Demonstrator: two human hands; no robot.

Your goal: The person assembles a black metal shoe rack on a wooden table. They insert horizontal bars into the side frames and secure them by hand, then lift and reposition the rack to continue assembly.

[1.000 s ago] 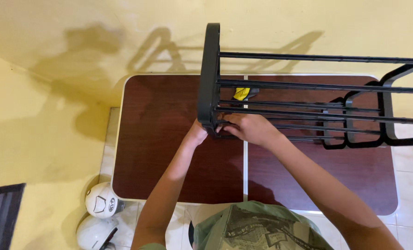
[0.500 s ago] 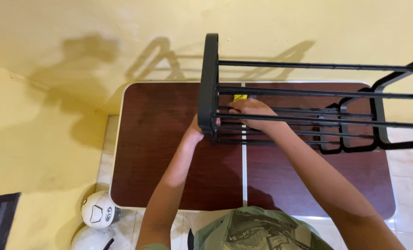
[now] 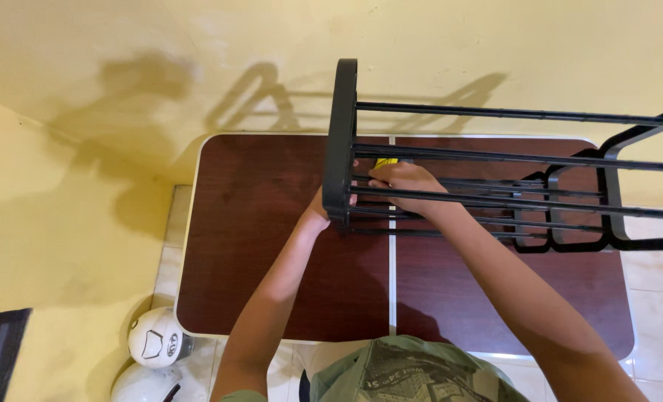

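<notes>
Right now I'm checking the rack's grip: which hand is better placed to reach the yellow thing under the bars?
Right hand, probably: it lies beside the yellow thing, while the left hand grips the black rack's end frame.

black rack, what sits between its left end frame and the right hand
In the head view, only thin black rods run between the end frame and the right hand; the hand reaches among them, with a small yellow thing just behind its fingers.

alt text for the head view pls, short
Seen from above, a person's left hand and right hand grip a black metal rack lying on its side across a dark brown folding table. A small yellow object shows behind the right hand; two white balls sit on the floor at lower left.
</notes>
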